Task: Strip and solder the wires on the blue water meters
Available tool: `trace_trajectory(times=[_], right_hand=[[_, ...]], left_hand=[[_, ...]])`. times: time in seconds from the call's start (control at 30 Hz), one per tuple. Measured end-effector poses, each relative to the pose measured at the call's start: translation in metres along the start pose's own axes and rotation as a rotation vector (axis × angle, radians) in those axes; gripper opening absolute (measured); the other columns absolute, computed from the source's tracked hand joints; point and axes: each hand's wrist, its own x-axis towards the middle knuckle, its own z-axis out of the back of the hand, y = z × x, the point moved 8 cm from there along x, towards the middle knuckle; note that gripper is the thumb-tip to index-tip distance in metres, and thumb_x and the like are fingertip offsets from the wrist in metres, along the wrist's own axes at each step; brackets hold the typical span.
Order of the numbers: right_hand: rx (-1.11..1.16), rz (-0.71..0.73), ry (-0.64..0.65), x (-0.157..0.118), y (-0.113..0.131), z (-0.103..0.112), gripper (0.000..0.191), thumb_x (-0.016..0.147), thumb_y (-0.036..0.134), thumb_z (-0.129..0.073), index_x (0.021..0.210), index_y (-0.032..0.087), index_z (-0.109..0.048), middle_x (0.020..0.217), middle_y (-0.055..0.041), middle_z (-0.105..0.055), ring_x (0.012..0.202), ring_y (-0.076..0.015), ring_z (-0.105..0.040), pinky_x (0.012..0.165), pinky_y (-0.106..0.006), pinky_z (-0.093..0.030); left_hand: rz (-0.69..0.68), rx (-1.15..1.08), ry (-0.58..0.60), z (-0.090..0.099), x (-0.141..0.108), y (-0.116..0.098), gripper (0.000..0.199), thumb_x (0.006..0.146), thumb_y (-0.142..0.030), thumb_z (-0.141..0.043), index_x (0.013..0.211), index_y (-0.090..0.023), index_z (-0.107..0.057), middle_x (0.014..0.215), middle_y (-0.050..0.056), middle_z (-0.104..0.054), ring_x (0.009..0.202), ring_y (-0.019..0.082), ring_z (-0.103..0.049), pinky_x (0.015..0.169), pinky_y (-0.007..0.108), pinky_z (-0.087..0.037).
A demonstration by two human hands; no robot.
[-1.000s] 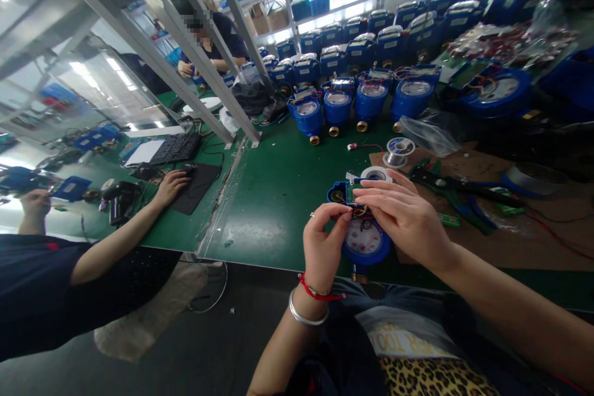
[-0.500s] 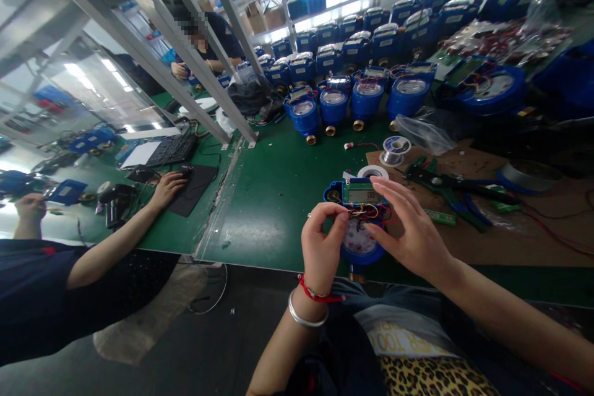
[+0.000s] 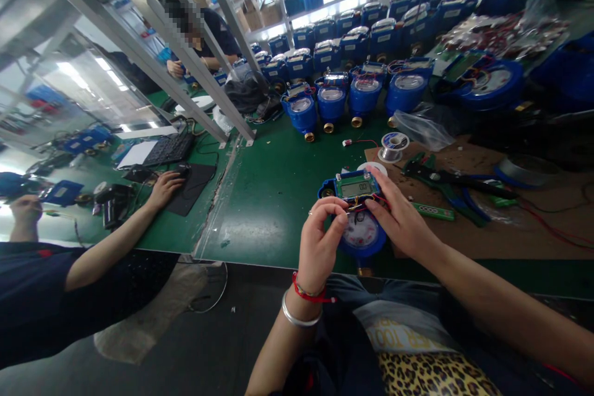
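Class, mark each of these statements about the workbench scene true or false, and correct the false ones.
1. Both hands are on a blue water meter. True.
2. The meter's green display module lies flat on the brown board. False: it sits at the meter's top, between the left hand and right hand.
3. A co-worker's hand rests by a computer mouse. True.
4. The bench mat is red. False: it is green.
5. A solder spool lies beyond the meter. True.

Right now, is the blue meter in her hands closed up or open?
Open: the blue meter shows its bare green display board and loose coloured wires.
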Motion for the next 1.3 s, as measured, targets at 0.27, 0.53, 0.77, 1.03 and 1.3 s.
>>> trace_trajectory(times=[0.27,0.53,0.77,1.03,1.3], right_hand=[[0.079,0.054,0.14,0.024,-0.007,-0.001,0.058,0.096,0.041,-0.045,0.15,0.027,-0.029,0.154,-0.0051,-0.035,0.144,-0.0206,-0.028,0.12,-0.047,-0.021],[0.166,-0.019,0.097,0.015,-0.02,0.006,0.06,0.094,0.043,-0.049,0.149,0.03,-0.03,0.156,-0.0036,-0.032,0.145,-0.0227,-0.027,0.121,-0.047,-0.02],[0.397,-0.106,-0.003,0.007,-0.024,0.032,0.055,0.093,0.042,-0.052,0.145,0.033,-0.035,0.152,-0.0048,-0.039,0.135,-0.0238,-0.043,0.112,-0.046,-0.039],[0.437,-0.542,-0.858,-0.044,-0.146,0.204,0.021,0.09,0.022,-0.054,0.11,0.018,-0.058,0.127,-0.0181,-0.059,0.099,-0.0196,-0.066,0.089,-0.043,-0.052],[0.387,-0.759,-0.851,-0.047,-0.217,0.271,0.01,0.087,0.022,-0.058,0.087,0.014,-0.053,0.111,-0.0227,-0.058,0.072,-0.008,-0.057,0.06,-0.03,-0.044]], left_hand=[[0.008,-0.001,-0.159,-0.004,-0.007,0.002,0.013,0.092,-0.028,-0.054,0.086,-0.017,-0.059,0.108,0.009,-0.064,0.103,0.019,-0.06,0.095,0.036,-0.045],[0.07,-0.063,-0.147,-0.012,-0.005,0.007,0.011,0.091,-0.027,-0.056,0.087,-0.017,-0.059,0.108,0.008,-0.065,0.103,0.019,-0.061,0.095,0.034,-0.045],[0.054,-0.043,-0.151,-0.014,-0.002,0.006,0.009,0.09,-0.027,-0.058,0.088,-0.019,-0.061,0.104,0.006,-0.065,0.1,0.018,-0.06,0.093,0.032,-0.045],[0.07,-0.014,-0.126,-0.013,-0.001,0.008,0.008,0.09,-0.027,-0.059,0.09,-0.02,-0.063,0.097,0.004,-0.064,0.096,0.016,-0.059,0.088,0.029,-0.045],[0.027,0.014,-0.165,-0.014,-0.002,0.008,0.006,0.09,-0.026,-0.06,0.09,-0.02,-0.063,0.097,0.002,-0.063,0.097,0.015,-0.059,0.09,0.027,-0.044]])
